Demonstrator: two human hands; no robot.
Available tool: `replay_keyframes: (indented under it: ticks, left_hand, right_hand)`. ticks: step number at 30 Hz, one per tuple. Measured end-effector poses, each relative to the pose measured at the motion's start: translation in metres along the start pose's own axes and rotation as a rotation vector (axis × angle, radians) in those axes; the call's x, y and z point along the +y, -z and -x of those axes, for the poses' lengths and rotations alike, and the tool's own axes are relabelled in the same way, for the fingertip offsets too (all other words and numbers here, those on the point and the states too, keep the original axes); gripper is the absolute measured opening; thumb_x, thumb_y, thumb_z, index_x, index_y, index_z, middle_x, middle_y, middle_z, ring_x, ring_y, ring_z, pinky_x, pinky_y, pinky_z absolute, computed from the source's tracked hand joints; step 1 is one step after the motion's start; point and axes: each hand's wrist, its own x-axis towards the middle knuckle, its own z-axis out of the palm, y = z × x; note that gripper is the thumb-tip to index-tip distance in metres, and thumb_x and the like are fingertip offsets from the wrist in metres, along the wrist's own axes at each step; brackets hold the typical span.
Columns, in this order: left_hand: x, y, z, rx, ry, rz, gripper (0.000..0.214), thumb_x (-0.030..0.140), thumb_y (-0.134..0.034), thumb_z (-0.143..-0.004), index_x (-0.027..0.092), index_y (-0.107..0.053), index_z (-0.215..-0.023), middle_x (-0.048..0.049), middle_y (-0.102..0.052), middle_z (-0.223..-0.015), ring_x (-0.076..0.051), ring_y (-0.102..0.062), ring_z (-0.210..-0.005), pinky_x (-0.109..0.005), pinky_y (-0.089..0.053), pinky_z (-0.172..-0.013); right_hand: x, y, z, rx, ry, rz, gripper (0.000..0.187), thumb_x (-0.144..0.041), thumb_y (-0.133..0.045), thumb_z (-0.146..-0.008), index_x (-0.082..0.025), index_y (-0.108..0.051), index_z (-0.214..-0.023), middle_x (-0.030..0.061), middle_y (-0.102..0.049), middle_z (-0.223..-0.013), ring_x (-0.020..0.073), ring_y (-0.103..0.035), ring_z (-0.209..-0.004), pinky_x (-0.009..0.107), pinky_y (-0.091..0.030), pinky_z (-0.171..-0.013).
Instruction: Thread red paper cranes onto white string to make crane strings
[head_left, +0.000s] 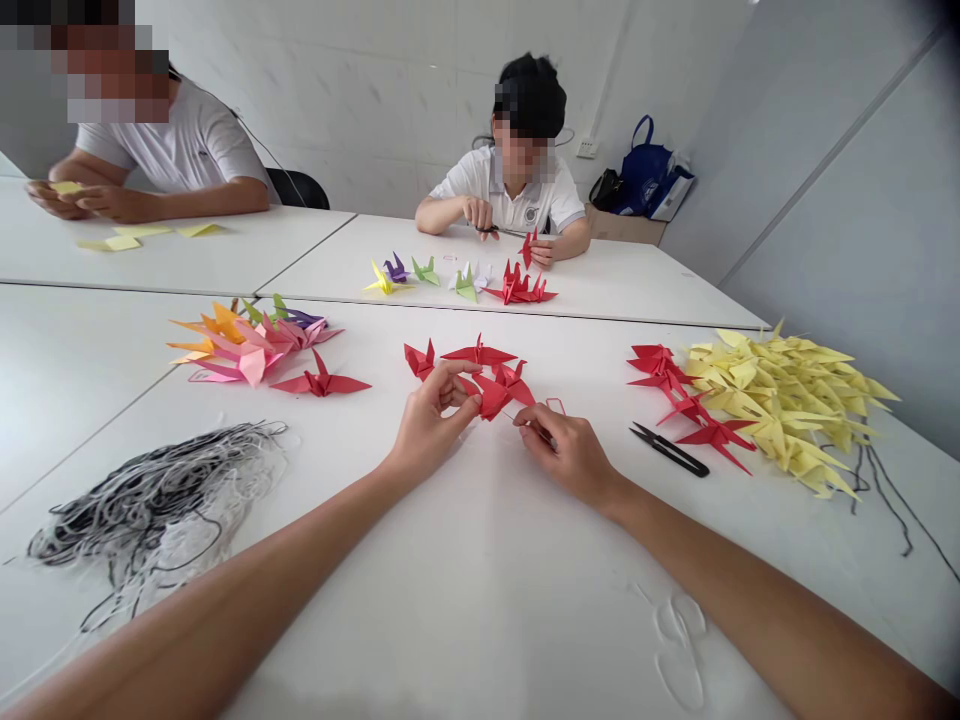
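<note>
As the left hand (pixel 431 425) pinches a red paper crane (pixel 491 395), the right hand (pixel 566 455) — curled — nips something thin (pixel 541 434).

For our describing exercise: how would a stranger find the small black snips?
Find the heap of yellow folded-paper cranes at the right of the white table. Just left of it, beside a few red paper cranes, lie the small black snips: the only dark, slim tool among bright paper.
</note>
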Motion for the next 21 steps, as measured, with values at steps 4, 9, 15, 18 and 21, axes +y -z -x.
replay_keyframes:
  ticks: [4, 9, 15, 18, 21]
  left_hand:
    - [0.003, -0.001, 0.004, 0.064, -0.135, -0.160, 0.031, 0.012, -0.059, -0.086, 0.023, -0.060, -0.114, 0.0016, -0.057, -0.079, -0.012, -0.054, -0.073, -0.027, -0.045, -0.076]
    - [0.002, -0.001, 0.002, 0.068, -0.112, -0.100, 0.030, 0.013, -0.058, -0.086, 0.023, -0.060, -0.115, 0.0026, -0.055, -0.076, -0.011, -0.053, -0.071, -0.025, -0.045, -0.073]
    - [-0.007, 0.005, -0.006, 0.090, 0.083, 0.098, 0.029, 0.016, -0.060, -0.084, 0.022, -0.061, -0.112, 0.0035, -0.052, -0.071, -0.011, -0.054, -0.067, -0.024, -0.046, -0.067]
    - [-0.010, 0.006, -0.008, 0.134, 0.138, 0.185, 0.030, 0.019, -0.064, -0.082, 0.022, -0.061, -0.112, 0.0024, -0.058, -0.074, -0.013, -0.058, -0.069, -0.026, -0.049, -0.071]
    - [-0.011, 0.006, -0.009, 0.155, 0.174, 0.242, 0.031, 0.021, -0.065, -0.081, 0.022, -0.061, -0.112, 0.0021, -0.061, -0.076, -0.012, -0.060, -0.070, -0.028, -0.051, -0.075]
  right_hand:
    - [-0.001, 0.000, 0.000, -0.003, -0.001, -0.004, 0.012, -0.016, -0.048, -0.094, -0.020, -0.059, -0.094, -0.0043, -0.051, -0.063, 0.0091, -0.042, -0.050, 0.021, -0.038, -0.054]
    - [-0.001, 0.000, 0.001, 0.008, -0.015, -0.022, 0.011, -0.017, -0.048, -0.094, -0.020, -0.058, -0.094, -0.0039, -0.048, -0.063, 0.0095, -0.040, -0.050, 0.022, -0.037, -0.054]
    - [0.001, 0.003, -0.001, 0.227, -0.169, -0.246, 0.006, -0.025, -0.048, -0.096, -0.022, -0.051, -0.094, -0.0027, -0.050, -0.068, 0.0113, -0.044, -0.056, 0.024, -0.038, -0.054]
    - [0.005, 0.006, -0.005, 0.451, -0.267, -0.453, 0.007, -0.028, -0.045, -0.098, -0.023, -0.046, -0.093, -0.0041, -0.046, -0.069, 0.0110, -0.043, -0.055, 0.025, -0.040, -0.055]
    - [0.011, 0.009, -0.009, 0.620, -0.318, -0.543, 0.009, -0.027, -0.043, -0.097, -0.024, -0.043, -0.089, -0.0056, -0.038, -0.068, 0.0095, -0.035, -0.051, 0.024, -0.038, -0.051]
